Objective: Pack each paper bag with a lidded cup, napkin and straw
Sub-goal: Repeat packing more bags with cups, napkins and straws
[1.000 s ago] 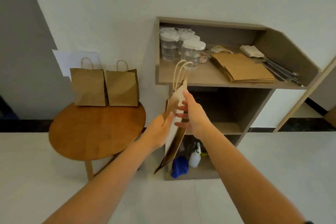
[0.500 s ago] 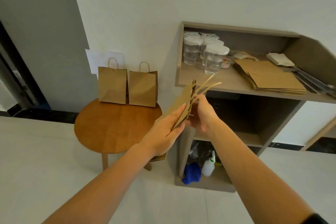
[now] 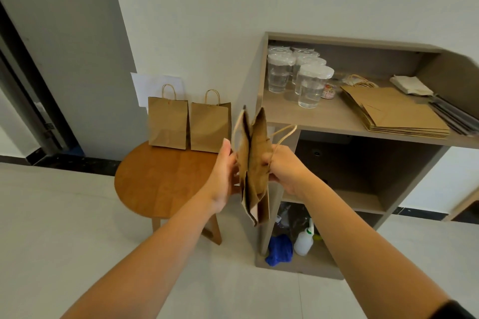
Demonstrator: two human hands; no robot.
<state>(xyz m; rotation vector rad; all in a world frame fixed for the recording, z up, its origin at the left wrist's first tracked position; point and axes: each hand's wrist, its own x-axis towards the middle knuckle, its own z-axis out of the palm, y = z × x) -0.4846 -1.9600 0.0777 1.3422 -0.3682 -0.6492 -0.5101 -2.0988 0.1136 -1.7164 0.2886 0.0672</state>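
A flat brown paper bag (image 3: 255, 160) hangs in the air between my hands, its mouth partly spread. My left hand (image 3: 223, 171) holds its left panel, thumb up along the edge. My right hand (image 3: 283, 166) grips the right panel and the twine handle. Several lidded clear cups (image 3: 308, 85) stand on the shelf's top level (image 3: 282, 116). A stack of flat paper bags (image 3: 396, 114) lies to their right. Behind it lie white napkins (image 3: 410, 84), and dark straws (image 3: 453, 116) at the far right.
Two upright paper bags (image 3: 168, 122) (image 3: 210, 127) stand at the back of a round wooden table (image 3: 160, 179) on the left. The shelf unit's lower levels hold a blue cloth (image 3: 280, 248) and a white bottle (image 3: 304, 241). A dark doorway (image 3: 23, 101) is at far left.
The bag swung from hanging edge-on to held up between both hands, and its panels have been pulled apart. The view turned left and closer to the table.
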